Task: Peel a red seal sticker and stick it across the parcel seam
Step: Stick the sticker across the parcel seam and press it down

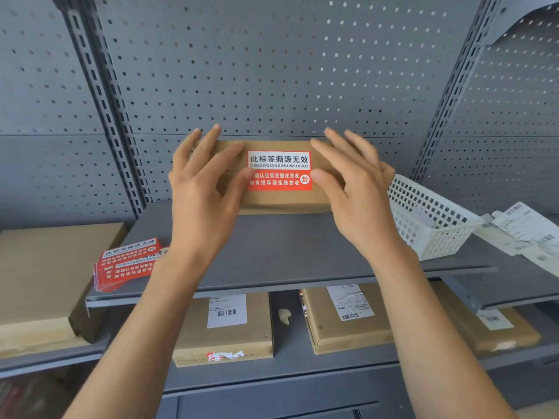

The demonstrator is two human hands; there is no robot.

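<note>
Both thumbs pressed on the red seal sticker, left hand at its left edge, right hand at its right edge. Each grip wide, fingers spread flat over the brown parcel, nothing pinched or lifted. Left fingertips reaching to the parcel's far top edge; right fingertips likewise, near the pegboard behind. Sticker lying flat across the parcel seam, white band above the seam, red band below it. Parcel resting at the back of the grey shelf, against the perforated wall.

Further out: a fanned stack of spare red stickers on the shelf's left front corner, just beside a large flat cardboard box. To the right, a white plastic basket, tilted, and past it some printed shipping labels. On the lower shelf, three labelled cardboard parcels side by side, the left one bearing a torn red sticker remnant on its front edge.
</note>
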